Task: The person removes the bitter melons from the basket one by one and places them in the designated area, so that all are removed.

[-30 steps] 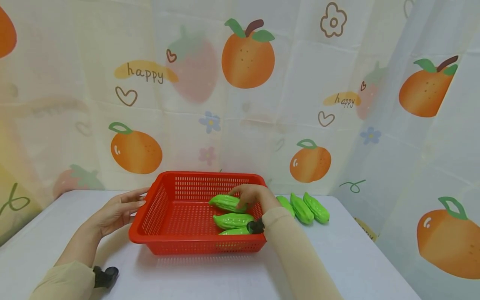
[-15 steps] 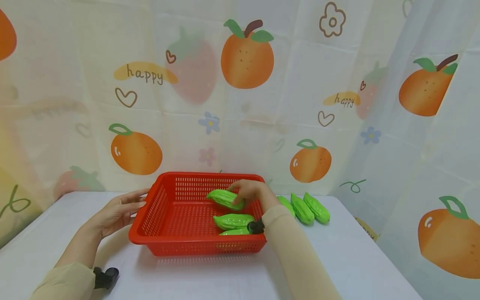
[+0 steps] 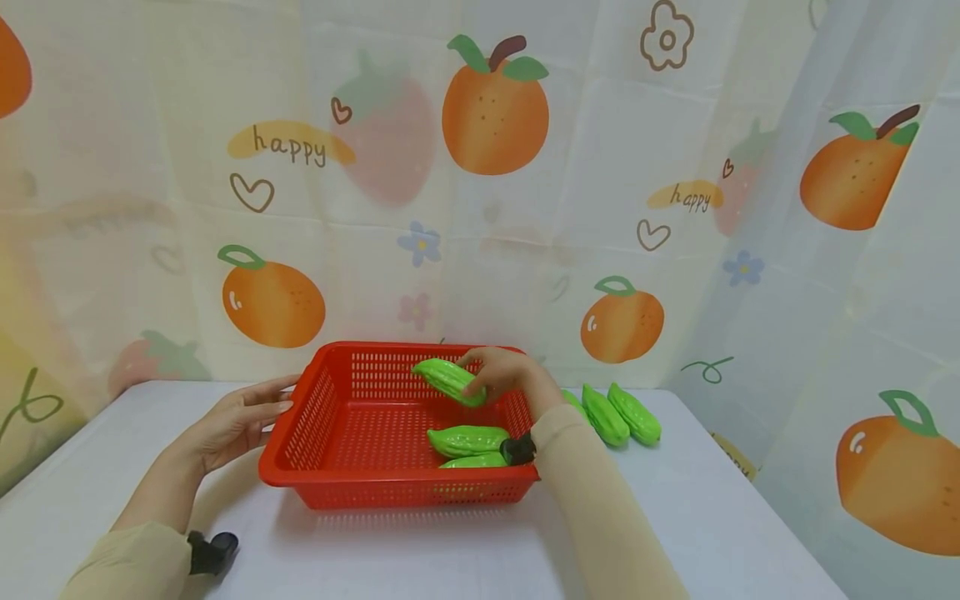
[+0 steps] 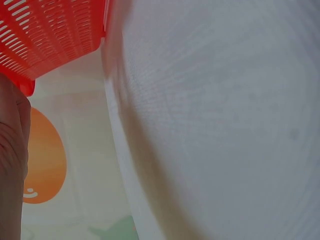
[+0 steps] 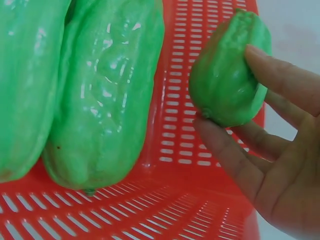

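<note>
My right hand pinches a green bitter melon by its right end, above the floor of the red basket. In the right wrist view the thumb and fingers of the right hand hold that melon from its side. Two more melons lie side by side inside the basket at the front right, partly behind the right wrist's black camera. At the basket's left rim, my left hand rests with its fingers extended against the outside. The left wrist view shows the basket beside part of the left hand.
To the right of the basket, several green melons lie on the white table, one partly hidden by the right arm. A curtain printed with fruit hangs behind the table.
My right hand has lifted the held melon upward from low in the basket. My left hand has stayed at the basket's left rim.
</note>
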Demonstrator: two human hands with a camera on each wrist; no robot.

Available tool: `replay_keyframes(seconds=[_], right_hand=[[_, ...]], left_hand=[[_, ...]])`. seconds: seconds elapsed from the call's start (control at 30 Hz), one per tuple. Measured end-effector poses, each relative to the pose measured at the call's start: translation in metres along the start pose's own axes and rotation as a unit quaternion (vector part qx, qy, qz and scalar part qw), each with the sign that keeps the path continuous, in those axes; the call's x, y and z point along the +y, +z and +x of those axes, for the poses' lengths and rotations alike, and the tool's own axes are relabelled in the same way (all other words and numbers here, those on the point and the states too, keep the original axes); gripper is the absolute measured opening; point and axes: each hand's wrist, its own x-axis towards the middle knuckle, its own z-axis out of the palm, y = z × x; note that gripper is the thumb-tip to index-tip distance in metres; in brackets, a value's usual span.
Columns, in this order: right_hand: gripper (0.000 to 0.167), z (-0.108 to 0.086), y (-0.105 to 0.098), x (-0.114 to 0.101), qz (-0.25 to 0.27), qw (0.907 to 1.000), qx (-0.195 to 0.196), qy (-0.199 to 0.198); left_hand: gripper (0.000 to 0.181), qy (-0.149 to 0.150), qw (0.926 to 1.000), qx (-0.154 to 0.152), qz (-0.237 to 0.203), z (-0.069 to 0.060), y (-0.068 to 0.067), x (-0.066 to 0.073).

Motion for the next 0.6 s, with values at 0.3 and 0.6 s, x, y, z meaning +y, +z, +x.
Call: replay_keyframes(seconds=[0.3, 0.6], right_hand=[[0.063, -0.002, -0.007, -0.007, 0.035, 0.9988, 0.015, -0.03], [0.061, -0.006, -0.015, -0.016, 0.052, 0.9968, 0.037, -0.049]], left_hand=[[0.042, 0.002, 1.0, -0.002, 0.004, 0.001, -0.001, 0.0], [0.042, 0.001, 1.0, 0.002, 0.002, 0.001, -0.001, -0.001]])
